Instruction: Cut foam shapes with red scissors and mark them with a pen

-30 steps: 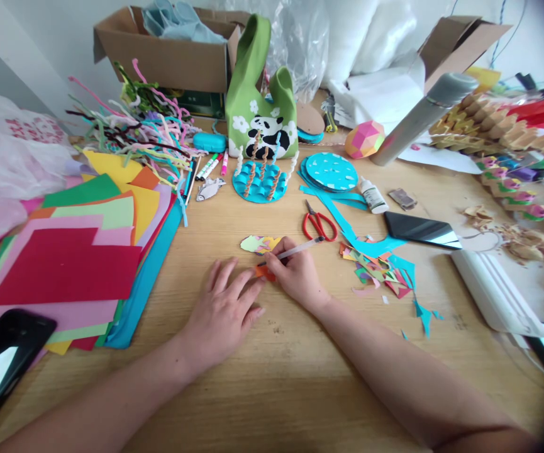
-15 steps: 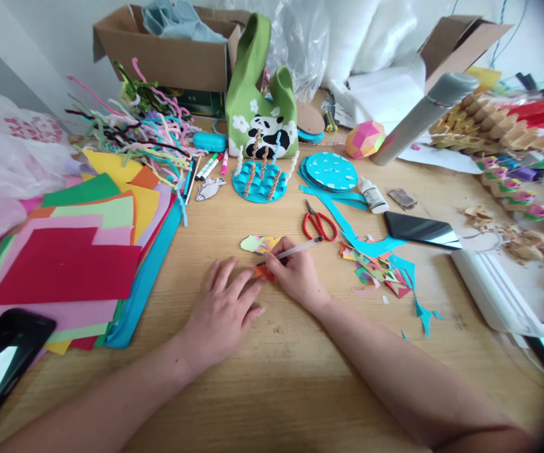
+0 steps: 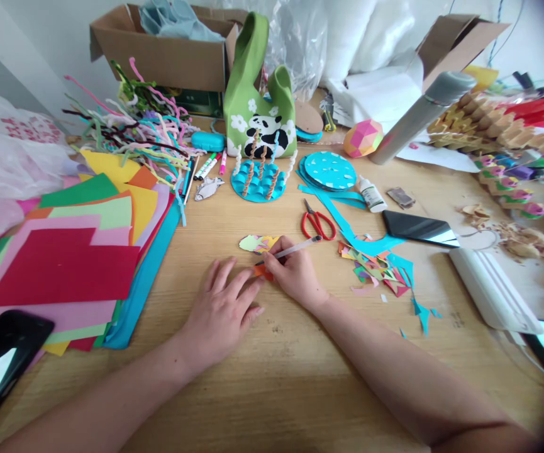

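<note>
Closed around a pale pen (image 3: 295, 247), my right hand (image 3: 297, 277) rests on the wooden table with the pen's tip low over a small orange paper piece (image 3: 263, 272). My left hand (image 3: 222, 308) lies flat with its fingers spread, the fingertips at the left edge of the orange piece. Part of that piece is hidden by the fingers. Just beyond both hands lie small cut paper shapes (image 3: 253, 243) in pale green, pink and yellow. Red-handled scissors (image 3: 317, 224) lie beyond my right hand.
Coloured sheets (image 3: 64, 264) and a black phone (image 3: 10, 352) are at the left. Paper scraps (image 3: 378, 270), another phone (image 3: 420, 229), a glue bottle (image 3: 371, 195) and a tilted grey flask (image 3: 422, 116) are at the right. A blue disc with twisted stems (image 3: 258, 182) stands before a green bag (image 3: 248, 107).
The whole view has shifted very slightly. Both hands and the pen keep almost the same place on the table.
</note>
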Demonstrator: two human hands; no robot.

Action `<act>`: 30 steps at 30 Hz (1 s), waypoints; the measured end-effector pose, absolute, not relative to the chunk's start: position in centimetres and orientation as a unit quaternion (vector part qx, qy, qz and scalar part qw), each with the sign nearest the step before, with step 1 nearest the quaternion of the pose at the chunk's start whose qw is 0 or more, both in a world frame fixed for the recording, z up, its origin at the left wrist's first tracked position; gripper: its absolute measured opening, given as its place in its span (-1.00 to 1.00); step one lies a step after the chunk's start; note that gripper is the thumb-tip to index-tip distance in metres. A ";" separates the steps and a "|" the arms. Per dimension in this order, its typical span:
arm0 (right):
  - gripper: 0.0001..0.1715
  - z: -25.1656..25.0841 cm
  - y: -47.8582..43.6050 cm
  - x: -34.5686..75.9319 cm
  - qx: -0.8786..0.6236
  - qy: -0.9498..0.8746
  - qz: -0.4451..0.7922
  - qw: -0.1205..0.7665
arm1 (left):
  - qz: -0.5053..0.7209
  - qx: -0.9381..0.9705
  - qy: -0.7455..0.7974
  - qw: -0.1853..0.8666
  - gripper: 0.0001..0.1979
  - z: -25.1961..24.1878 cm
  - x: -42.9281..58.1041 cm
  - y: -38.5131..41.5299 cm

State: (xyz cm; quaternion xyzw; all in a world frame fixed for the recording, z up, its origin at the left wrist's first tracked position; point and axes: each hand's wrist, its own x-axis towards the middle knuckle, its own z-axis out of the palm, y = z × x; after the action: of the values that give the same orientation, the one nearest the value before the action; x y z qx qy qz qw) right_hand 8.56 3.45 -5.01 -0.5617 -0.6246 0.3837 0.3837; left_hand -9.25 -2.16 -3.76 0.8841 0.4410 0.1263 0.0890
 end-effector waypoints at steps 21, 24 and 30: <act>-0.81 -5.1 3.5 8.6 -0.563 -0.623 0.385 0.383 | 0.126 0.883 0.444 0.088 -0.60 -3.8 -9.2 -2.2; -0.80 -5.2 3.5 8.6 -0.562 -0.626 0.380 0.384 | 0.126 0.883 0.444 0.089 -0.60 -3.7 -9.2 -2.2; -0.81 -5.1 3.4 8.6 -0.563 -0.628 0.379 0.380 | 0.137 0.882 0.441 0.090 -0.60 -3.7 -9.2 -2.2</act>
State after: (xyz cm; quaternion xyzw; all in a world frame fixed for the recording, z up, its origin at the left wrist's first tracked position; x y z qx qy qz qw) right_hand 8.59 3.45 -5.09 -0.5634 -0.6279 0.3790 0.3805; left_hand -9.20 -2.16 -3.72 0.8825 0.4411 0.1367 0.0897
